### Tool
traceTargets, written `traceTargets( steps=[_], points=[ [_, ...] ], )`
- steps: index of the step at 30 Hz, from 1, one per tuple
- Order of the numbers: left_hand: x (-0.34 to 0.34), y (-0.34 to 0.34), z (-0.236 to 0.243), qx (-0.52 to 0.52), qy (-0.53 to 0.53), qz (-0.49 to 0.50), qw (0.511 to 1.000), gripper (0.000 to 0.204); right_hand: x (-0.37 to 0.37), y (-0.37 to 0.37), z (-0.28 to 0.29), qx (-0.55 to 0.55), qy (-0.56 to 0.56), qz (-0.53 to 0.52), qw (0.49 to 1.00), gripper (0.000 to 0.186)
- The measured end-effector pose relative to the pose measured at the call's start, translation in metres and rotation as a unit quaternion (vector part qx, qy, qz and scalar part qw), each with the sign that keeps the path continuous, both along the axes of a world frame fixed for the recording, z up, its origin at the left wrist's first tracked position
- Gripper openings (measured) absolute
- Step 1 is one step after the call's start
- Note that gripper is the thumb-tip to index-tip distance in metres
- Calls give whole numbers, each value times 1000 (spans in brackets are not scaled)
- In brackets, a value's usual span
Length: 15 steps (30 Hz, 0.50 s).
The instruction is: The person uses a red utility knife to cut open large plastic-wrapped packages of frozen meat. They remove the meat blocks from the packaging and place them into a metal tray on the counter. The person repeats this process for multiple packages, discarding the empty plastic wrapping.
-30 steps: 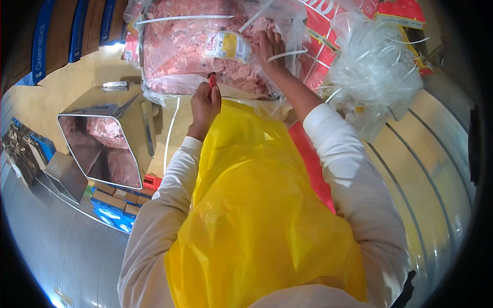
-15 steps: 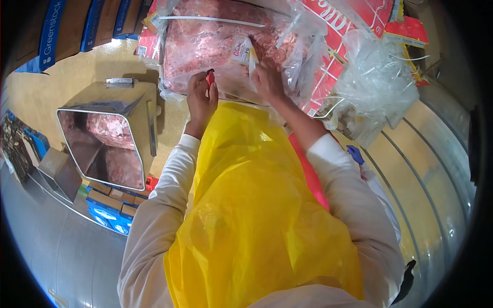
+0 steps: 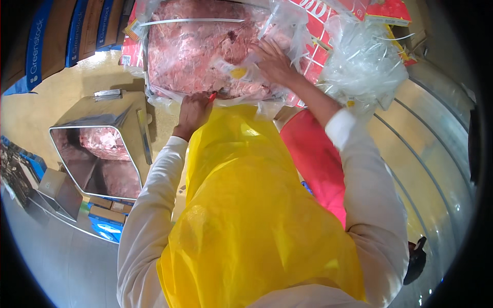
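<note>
A large block of pinkish-red meat (image 3: pixel 200 51) lies before me, wrapped in clear plastic film (image 3: pixel 287 25) that is partly peeled back. My left hand (image 3: pixel 194 114) is closed around a small red cutter (image 3: pixel 212 96) at the block's near edge; the tool is mostly hidden by the fingers. Over the block's right part, my right hand (image 3: pixel 275 62) has its fingers spread and touches loose film. Beside its thumb, a blurred label with a yellow patch (image 3: pixel 238 73) clings to the film. A white strap (image 3: pixel 192 21) crosses the far part of the block.
A metal bin (image 3: pixel 110 110) holding meat stands at left. Crumpled clear plastic (image 3: pixel 362 61) is heaped at right, beside red printed cardboard (image 3: pixel 316 56). Cardboard boxes with blue panels (image 3: pixel 38 43) stand at far left. A grey box (image 3: pixel 60 187) is at lower left.
My left hand has moved down to the block's near edge with the cutter. My right hand has gone from bent fingers to spread ones, and the label has turned and blurred. The view has shifted.
</note>
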<state>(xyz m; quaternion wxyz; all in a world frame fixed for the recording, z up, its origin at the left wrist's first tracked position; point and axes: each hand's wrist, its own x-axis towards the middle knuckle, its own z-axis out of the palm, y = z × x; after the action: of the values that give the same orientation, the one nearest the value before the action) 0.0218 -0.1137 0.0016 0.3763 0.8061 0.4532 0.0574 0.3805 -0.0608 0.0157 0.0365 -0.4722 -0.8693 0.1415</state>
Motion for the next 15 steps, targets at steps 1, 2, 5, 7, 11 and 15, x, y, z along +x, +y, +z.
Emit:
traceTargets(
  steps=[1,2,5,7,11,15],
  points=[
    [-4,-7,-1,-14,18,-6,1000,25,9,8,-18,-6,26,30,999,17],
    [-8,-12,-2,-29,34,-20,999,27,18,8,-38,-12,51,52,997,17],
    [0,-14,5,-75,78,24,994,33,38,-12,-60,-54,74,12,996,16],
    [11,-6,16,-96,88,71,989,36,52,-13,-50,-95,103,-93,986,16],
    [18,2,46,-103,79,99,987,40,81,12,-1,-151,171,-217,949,14],
    [25,5,130,-163,69,118,977,37,113,42,51,-141,243,-271,921,18]
  ],
)
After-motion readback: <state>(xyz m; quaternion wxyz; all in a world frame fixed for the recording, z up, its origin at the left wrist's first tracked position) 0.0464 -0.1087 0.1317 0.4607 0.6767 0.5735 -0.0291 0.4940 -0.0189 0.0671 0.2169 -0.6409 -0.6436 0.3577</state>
